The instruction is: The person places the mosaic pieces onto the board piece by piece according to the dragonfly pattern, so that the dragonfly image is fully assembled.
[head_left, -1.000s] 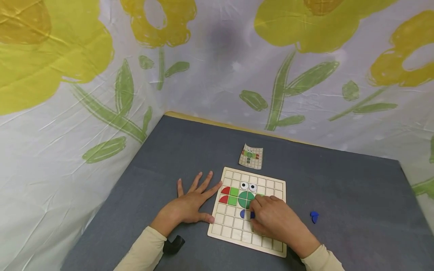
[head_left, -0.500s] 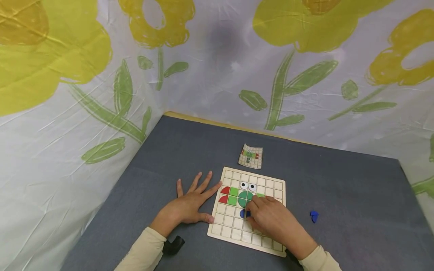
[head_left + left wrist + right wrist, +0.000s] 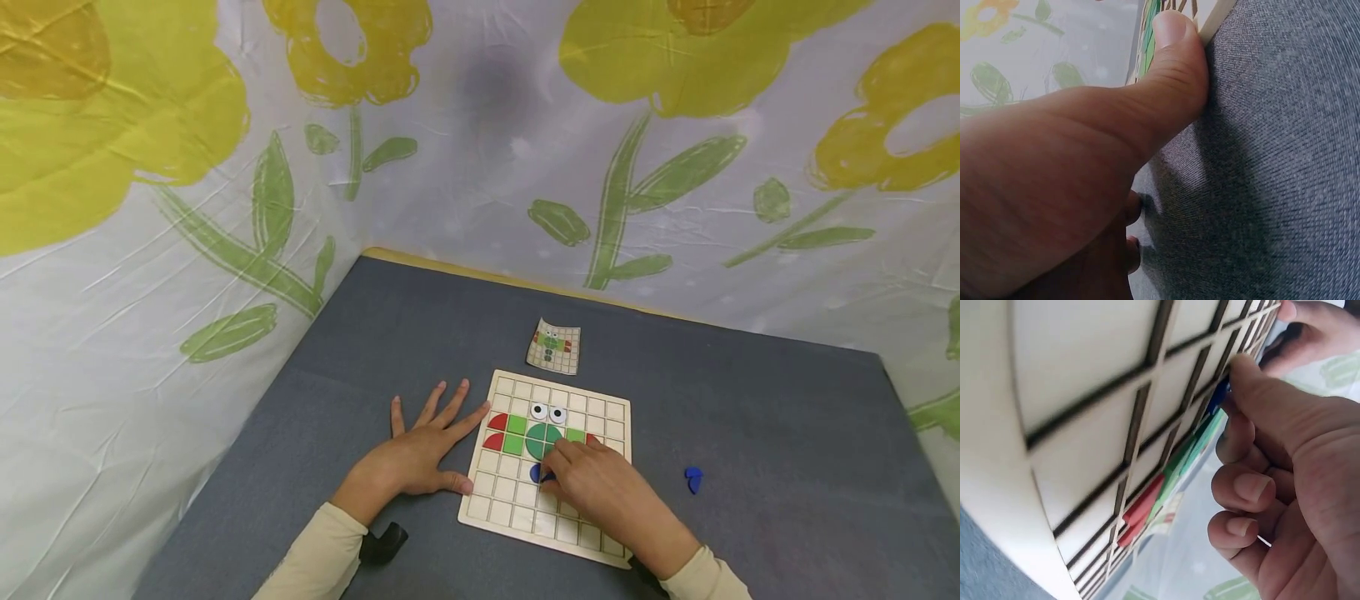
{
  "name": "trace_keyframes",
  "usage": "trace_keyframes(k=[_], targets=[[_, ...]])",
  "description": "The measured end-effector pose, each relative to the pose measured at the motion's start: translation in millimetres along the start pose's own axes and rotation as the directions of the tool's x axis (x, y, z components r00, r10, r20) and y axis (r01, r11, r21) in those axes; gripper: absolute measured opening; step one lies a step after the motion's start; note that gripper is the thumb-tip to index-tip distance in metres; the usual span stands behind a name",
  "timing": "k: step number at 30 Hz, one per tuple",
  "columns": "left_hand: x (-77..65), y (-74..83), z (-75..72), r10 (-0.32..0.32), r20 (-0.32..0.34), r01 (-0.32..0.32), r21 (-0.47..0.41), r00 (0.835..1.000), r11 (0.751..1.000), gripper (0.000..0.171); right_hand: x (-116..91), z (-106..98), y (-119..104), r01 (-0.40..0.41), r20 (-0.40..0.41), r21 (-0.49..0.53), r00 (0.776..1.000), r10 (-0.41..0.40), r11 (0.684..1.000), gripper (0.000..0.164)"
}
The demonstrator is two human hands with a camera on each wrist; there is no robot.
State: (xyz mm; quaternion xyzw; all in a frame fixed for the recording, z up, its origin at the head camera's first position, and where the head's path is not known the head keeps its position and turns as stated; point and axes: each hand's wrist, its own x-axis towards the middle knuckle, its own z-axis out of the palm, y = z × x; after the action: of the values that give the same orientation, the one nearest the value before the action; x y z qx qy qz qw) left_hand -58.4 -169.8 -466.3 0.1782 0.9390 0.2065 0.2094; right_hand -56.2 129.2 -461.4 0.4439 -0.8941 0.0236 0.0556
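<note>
A pale wooden grid board (image 3: 506, 492) lies on the table in the head view. My left hand (image 3: 420, 454) rests spread at its left side, the thumb on the board's edge. Over the board's middle, my right hand (image 3: 600, 492) pinches a small blue tile (image 3: 1217, 398) between thumb and index finger, low against the grid. Left of those fingertips sits a blue rounded tile (image 3: 535, 473). Above it are a dark green circle (image 3: 538, 441) and two eye tiles (image 3: 538, 411). Red quarter tiles (image 3: 497, 422) and light green squares (image 3: 516, 424) fill cells at the left; more at the right are partly hidden.
A small pattern card (image 3: 555, 348) with a gridded picture lies beyond the board. Loose blue tiles (image 3: 693, 479) lie together on the dark table (image 3: 787, 433) at the right. A flower-printed cloth (image 3: 480, 167) hangs behind the table.
My right hand has shifted slightly left across the board, closer to the blue tile in the grid, uncovering part of a red tile at the right. The left hand stays in place.
</note>
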Motion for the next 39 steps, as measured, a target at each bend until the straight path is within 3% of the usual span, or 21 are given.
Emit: trace_keyframes(k=[10,20,29,35,39], targets=[[-1.1,-0.7,-1.0,-0.002,0.004,0.002,-0.004,1.0,1.0,0.11,0.6,-1.0,-0.5,-0.017,-0.028,0.098,0.999,0.019,0.995,0.02],[1.0,-2.3,0.2,0.001,0.0,-0.001,0.002,1.0,1.0,0.11,0.1,0.4,0.9,-0.013,-0.062,0.106,0.998,0.019,0.994,0.02],[-0.6,-2.0,1.5,-0.007,0.004,0.007,0.005,1.0,1.0,0.111,-15.0,-6.1,12.8,-0.046,-0.058,0.186,0.997,0.058,0.981,0.019],[0.3,-1.9,1.7,-0.007,0.007,0.007,0.002,1.0,1.0,0.112,-32.7,-11.7,31.0,-0.083,-0.122,0.225,0.986,0.112,0.971,0.023],[0.2,-0.5,-0.2,0.003,-0.001,-0.003,-0.006,1.0,1.0,0.112,-47.5,-18.0,44.4,-0.186,-0.146,0.175,0.966,0.213,0.967,0.025]])
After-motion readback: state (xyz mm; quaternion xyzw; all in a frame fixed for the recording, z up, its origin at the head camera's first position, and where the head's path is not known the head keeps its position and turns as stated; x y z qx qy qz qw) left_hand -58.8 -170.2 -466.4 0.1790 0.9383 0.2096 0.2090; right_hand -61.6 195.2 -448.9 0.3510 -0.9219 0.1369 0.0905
